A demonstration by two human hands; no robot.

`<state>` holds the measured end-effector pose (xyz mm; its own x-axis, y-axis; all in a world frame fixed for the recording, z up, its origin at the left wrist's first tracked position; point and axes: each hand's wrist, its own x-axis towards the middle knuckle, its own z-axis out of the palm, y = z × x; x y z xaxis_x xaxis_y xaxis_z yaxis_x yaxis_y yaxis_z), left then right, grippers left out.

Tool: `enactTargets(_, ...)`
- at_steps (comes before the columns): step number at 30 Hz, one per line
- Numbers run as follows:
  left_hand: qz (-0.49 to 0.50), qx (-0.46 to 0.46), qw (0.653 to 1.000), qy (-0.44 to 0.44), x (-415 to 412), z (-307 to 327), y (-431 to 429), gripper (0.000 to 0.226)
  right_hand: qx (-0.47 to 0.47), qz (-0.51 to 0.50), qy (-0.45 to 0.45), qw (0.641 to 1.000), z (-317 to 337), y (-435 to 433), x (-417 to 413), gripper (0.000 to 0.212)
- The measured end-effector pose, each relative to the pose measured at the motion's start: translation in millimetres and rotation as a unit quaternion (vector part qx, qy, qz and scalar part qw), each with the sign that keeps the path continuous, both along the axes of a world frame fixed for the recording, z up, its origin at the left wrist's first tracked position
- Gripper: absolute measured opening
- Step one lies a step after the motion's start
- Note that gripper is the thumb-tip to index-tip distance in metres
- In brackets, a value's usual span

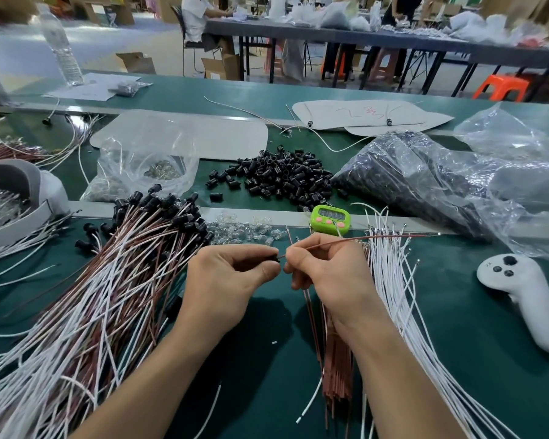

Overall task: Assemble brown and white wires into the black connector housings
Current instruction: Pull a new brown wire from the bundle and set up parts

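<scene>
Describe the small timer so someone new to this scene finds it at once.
On the green table, follow the pale strip running across its middle. The timer stands on it, just before the loose pile of black housings. It is the only lime-green thing, with pink buttons.

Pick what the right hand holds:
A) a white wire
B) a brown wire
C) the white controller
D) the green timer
B: the right hand pinches a brown wire that runs off to the right, its near end meeting the housing held in the left hand.
</scene>
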<state>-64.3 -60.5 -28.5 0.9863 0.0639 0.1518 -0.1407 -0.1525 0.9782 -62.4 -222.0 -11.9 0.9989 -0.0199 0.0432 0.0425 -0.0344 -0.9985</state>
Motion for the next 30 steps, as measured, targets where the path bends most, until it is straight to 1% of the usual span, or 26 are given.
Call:
enactTargets(4, -0.013, -0.019, 1.0, -0.007, 0.1, 1.1, -0.1, 0.032, 0.011, 0.007, 0.001, 1.0, 2.2, -1.4, 0.6, 0.034)
enactTargets(6, -0.017, -0.017, 1.0, -0.014, -1.5, 1.6, -1.6, 0.037, 0.032, 0.006, 0.007, 0.999, 3.3, -2.4, 1.0, 0.039)
enactTargets(8, -0.018, -0.014, 1.0, -0.019, -2.1, 1.6, -2.0, 0.04, 0.036, 0.015, 0.012, 0.999, 2.9, -1.7, 0.8, 0.038)
enactTargets(11, -0.034, -0.034, 0.999, -0.019, -2.2, 0.5, -2.1, 0.041, 0.018, 0.033, 0.014, 0.999, 0.3, 0.2, 1.3, 0.028)
enactTargets(16, -0.029, -0.042, 0.999, -0.008, -1.1, -1.6, -1.1, 0.035, -0.009, 0.048, 0.015, 0.999, -0.5, 0.7, 1.3, 0.012)
enactTargets(17, -0.034, -0.047, 0.998, -0.005, -1.0, -1.5, -1.6, 0.036, -0.029, 0.038, 0.009, 0.999, -1.6, 1.4, 1.1, 0.014)
enactTargets(19, -0.051, -0.037, 0.998, -0.002, -1.4, -1.9, -3.6, 0.05, -0.064, 0.01, 0.004, 0.998, -3.1, 2.2, 1.5, 0.019)
enactTargets(21, -0.04, -0.001, 0.999, -0.008, -2.1, -2.2, -5.2, 0.054, -0.064, -0.014, 0.01, 0.998, -2.8, 1.9, 2.4, 0.018)
enactTargets(23, 0.002, 0.027, 1.0, -0.011, -2.2, -1.8, -3.6, 0.052, -0.028, -0.05, 0.027, 0.998, -1.3, -0.1, 3.7, 0.017)
enactTargets(25, 0.065, 0.065, 0.996, -0.018, -1.1, -0.2, 1.4, 0.05, 0.059, -0.085, 0.049, 0.993, 2.0, -5.3, 5.3, 0.016)
enactTargets(28, 0.165, 0.124, 0.977, -0.046, 0.8, 5.2, 11.3, 0.044, 0.204, -0.12, 0.06, 0.97, 9.2, -17.6, 7.2, 0.016)
enactTargets(30, 0.19, 0.14, 0.971, -0.043, 0.2, 8.6, 14.7, 0.038, 0.244, -0.131, 0.053, 0.959, 11.8, -22.9, 7.0, 0.021)
